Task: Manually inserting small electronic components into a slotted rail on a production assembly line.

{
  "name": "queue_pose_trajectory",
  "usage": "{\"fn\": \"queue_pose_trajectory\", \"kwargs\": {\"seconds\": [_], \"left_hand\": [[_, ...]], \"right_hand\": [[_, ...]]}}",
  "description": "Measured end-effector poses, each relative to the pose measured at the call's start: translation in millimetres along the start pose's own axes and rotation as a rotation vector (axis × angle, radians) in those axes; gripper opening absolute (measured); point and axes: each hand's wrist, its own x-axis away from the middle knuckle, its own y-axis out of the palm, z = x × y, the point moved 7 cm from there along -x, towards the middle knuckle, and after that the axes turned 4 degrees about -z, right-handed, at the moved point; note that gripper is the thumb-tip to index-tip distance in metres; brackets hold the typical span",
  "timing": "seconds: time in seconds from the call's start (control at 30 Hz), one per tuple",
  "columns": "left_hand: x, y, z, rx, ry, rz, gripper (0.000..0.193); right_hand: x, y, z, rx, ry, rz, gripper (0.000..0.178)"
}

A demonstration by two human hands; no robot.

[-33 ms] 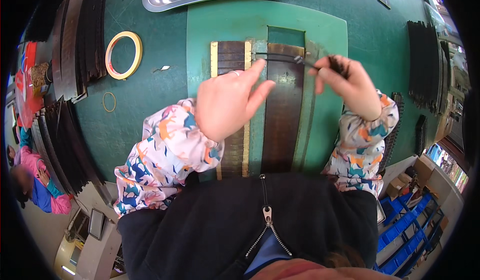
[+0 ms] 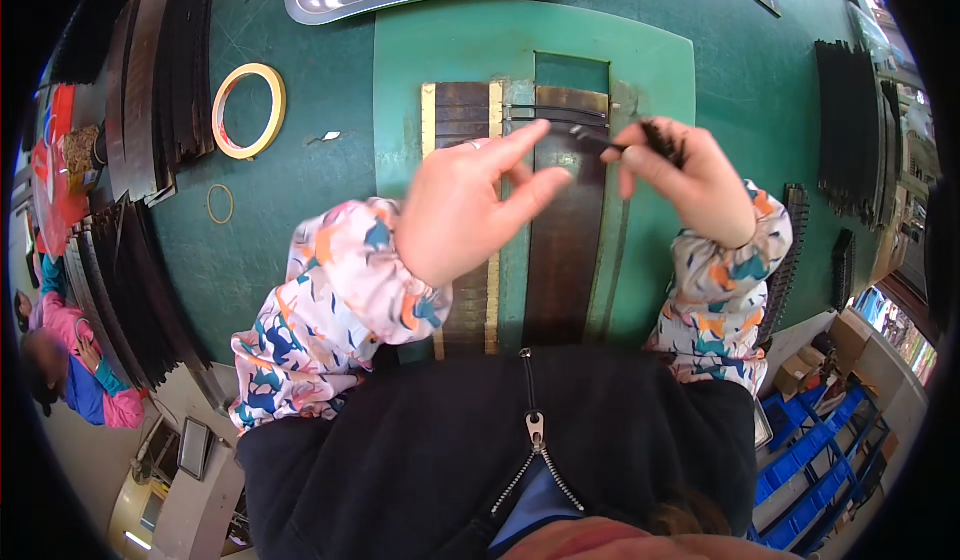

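My left hand [image 2: 470, 200] hovers over the left part of a fixture, index finger stretched out and thumb apart, with nothing visible in it. My right hand [image 2: 685, 175] is closed on a bunch of thin black strips [image 2: 665, 142]. One dark, thin piece with a light, blurred end [image 2: 580, 133] sticks out from its fingertips toward my left index finger. Below lies the fixture's dark brown plate [image 2: 568, 210], beside a narrower plate edged with yellow strips [image 2: 493, 110]. Thin black strips [image 2: 560, 110] lie across the plates near the far end.
The fixture sits on a light green board [image 2: 450, 40]. Beyond it stands a metal tray [image 2: 450, 5] holding a few black pieces. A tape roll [image 2: 220, 110] and a rubber band [image 2: 231, 205] lie left. Dark strip stacks [image 2: 850, 130] flank both sides. Another person [image 2: 85, 360] is at far left.
My left index fingertip has shifted slightly right. My right hand has moved a little left and nearer to me, bringing the light-ended piece with it.
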Motion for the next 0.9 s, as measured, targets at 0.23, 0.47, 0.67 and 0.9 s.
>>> {"fn": "queue_pose_trajectory", "kwargs": {"seconds": [0.23, 0.47, 0.67, 0.9], "left_hand": [[14.1, 15.4, -12.2, 0.845, -0.493, 0.051, 0.023], [29.4, 4.3, -30.0, 0.856, -0.629, 0.017, 0.019], [21.6, -23.6, 1.0, -0.24, 0.118, 0.271, 0.013], [20.9, -14.4, 3.8, -0.455, 0.152, 0.185, 0.013]], "right_hand": [[2.0, 30.1, -14.9, -0.021, 0.099, -0.043, 0.014], [3.8, 20.2, -0.8, 0.053, 0.124, 0.111, 0.017], [-2.7, 2.9, 4.9, 0.214, 0.045, 0.287, 0.022], [-7.3, 1.3, 11.3, 0.257, 0.043, 0.348, 0.025]]}}
